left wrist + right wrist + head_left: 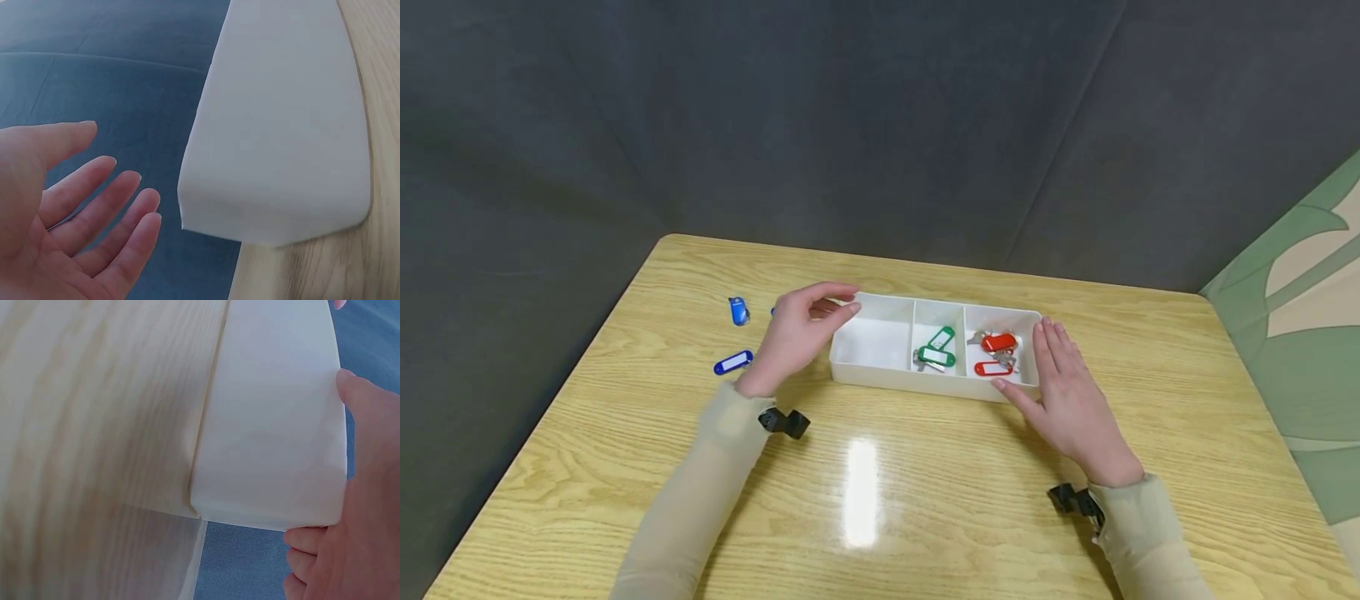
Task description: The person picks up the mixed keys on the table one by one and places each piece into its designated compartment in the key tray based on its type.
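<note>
A white three-compartment organizer box (880,377) rests on the wooden table. Its left compartment holds nothing. Green key tags (936,357) with keys lie in the middle one, and red key tags (998,342) with keys in the right one. By the box's left end is my left hand (797,333), fingers loosely bent; the left wrist view shows a gap between them and the box wall. My right hand (1071,400) rests against the right end, its fingers straight along that side and its thumb at the front rim.
Left of my left hand, a blue key tag (739,312) and another blue tag with a white label (733,362) lie on the table (955,483). A sliver of blue shows beside the left hand, mostly hidden by it. A dark curtain (850,133) stands behind the far edge.
</note>
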A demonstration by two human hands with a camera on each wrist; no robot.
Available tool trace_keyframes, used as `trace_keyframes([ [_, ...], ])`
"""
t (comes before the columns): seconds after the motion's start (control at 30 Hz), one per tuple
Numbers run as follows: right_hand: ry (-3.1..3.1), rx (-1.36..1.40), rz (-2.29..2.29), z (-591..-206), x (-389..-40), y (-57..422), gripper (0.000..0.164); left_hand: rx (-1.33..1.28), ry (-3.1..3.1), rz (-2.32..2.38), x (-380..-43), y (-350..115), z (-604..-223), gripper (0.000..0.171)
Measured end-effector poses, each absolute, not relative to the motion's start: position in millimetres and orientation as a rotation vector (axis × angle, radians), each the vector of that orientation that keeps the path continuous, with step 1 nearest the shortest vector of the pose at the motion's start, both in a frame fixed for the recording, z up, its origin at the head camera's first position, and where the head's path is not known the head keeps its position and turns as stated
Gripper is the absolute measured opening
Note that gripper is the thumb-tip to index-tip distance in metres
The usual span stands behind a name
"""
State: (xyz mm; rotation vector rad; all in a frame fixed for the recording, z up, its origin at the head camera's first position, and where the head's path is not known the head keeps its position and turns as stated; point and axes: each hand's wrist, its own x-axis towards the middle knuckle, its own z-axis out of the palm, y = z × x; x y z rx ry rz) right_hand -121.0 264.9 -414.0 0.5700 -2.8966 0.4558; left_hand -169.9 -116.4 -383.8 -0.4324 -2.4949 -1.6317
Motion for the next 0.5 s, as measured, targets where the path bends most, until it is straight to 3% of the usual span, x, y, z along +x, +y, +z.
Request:
trace_keyframes([
  [0.5, -2.935, 0.544, 0.437, -414, -121, 264, 0.099, -0.357, -2.503, -1.598, -164, -139, -381, 0.031],
])
